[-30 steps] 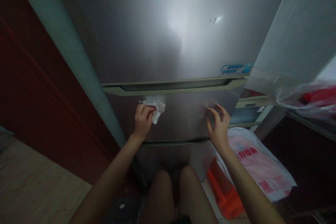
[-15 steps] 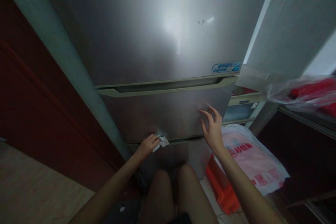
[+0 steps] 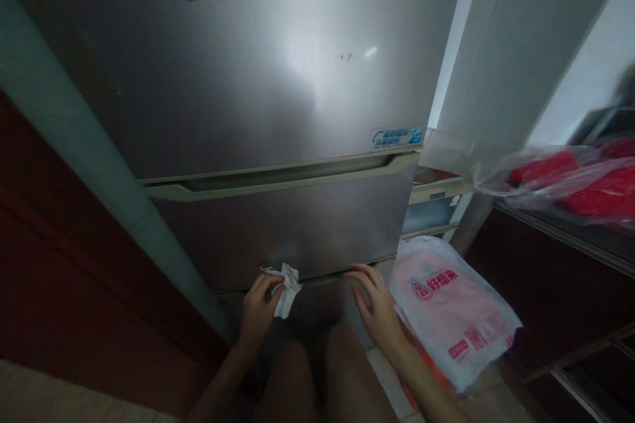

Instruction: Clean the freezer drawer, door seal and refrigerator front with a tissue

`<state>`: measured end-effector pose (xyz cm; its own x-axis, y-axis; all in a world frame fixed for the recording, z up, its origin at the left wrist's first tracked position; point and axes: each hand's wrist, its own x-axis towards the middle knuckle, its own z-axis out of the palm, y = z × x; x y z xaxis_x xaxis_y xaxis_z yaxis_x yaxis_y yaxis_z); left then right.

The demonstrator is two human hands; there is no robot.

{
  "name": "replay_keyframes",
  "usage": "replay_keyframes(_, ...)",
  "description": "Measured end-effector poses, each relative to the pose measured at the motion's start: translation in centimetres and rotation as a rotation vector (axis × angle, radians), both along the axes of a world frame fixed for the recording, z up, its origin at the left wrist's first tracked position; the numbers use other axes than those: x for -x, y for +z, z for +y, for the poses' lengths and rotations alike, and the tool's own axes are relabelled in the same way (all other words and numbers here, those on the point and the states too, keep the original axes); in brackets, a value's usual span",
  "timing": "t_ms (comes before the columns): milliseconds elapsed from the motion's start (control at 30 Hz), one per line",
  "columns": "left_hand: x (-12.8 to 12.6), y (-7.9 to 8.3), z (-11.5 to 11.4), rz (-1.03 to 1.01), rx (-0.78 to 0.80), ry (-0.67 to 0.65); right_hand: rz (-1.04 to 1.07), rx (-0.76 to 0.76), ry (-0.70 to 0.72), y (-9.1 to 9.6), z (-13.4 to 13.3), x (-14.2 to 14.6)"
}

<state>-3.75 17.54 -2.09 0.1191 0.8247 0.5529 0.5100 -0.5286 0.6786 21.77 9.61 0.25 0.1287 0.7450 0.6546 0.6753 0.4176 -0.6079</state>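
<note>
Pinched in the fingers of my left hand (image 3: 258,307) is a crumpled white tissue (image 3: 288,291), held in front of the lower part of a silver refrigerator (image 3: 282,228). My right hand (image 3: 374,304) is empty, its fingers apart and slightly curved. Its fingertips are near the gap between the refrigerator's middle and bottom drawers; whether they touch it I cannot tell. The recessed handle (image 3: 292,175) of the middle drawer runs above both hands.
A white plastic bag with red print (image 3: 451,304) lies over an orange container at my right. Clear plastic around red items (image 3: 560,178) juts in above it. A dark cabinet (image 3: 546,284) stands far right, a dark red door panel (image 3: 74,291) at left.
My left hand has drawn back and down from the drawer front with the tissue. My right hand has moved down from the middle drawer's face. The view has shifted right.
</note>
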Motion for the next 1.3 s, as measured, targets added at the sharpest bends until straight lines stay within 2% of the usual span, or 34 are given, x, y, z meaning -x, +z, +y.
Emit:
replay_keyframes(200,-2.4,0.8,-2.6,-0.667,0.486,0.030,0.134,0.104,0.179,0.1,-3.5,4.8)
replay_keyframes(333,-4.1,1.7,-4.3,-1.004,0.626,-0.001,0.266,0.125,0.225,-0.4,-5.3,7.2)
replay_keyframes(433,-5.5,2.2,-5.4,-1.122,0.689,0.037,0.347,0.086,0.207,-1.2,-6.3,8.6)
replay_keyframes(600,-7.4,2.6,-7.1,-1.175,0.739,0.079,0.355,0.039,0.211,-2.0,-7.3,9.5)
replay_keyframes(767,-8.6,3.3,-8.8,-1.111,0.724,0.045,0.372,0.004,0.095,-1.5,-7.4,7.9)
replay_keyframes(900,-8.5,2.8,-9.8,-0.904,0.643,0.002,0.424,0.011,-0.021,-0.5,-7.1,5.6)
replay_keyframes(1000,-8.2,1.9,-10.3,-0.688,0.565,-0.023,0.382,0.044,0.001,0.8,-6.7,4.2)
replay_keyframes(1200,-8.2,1.0,-10.6,-0.264,0.193,-0.053,0.333,0.127,0.112,3.2,-6.4,2.7)
replay_keyframes(1300,-8.6,1.1,-10.6,-0.191,0.175,-0.077,0.386,0.169,0.117,3.4,-6.5,2.0)
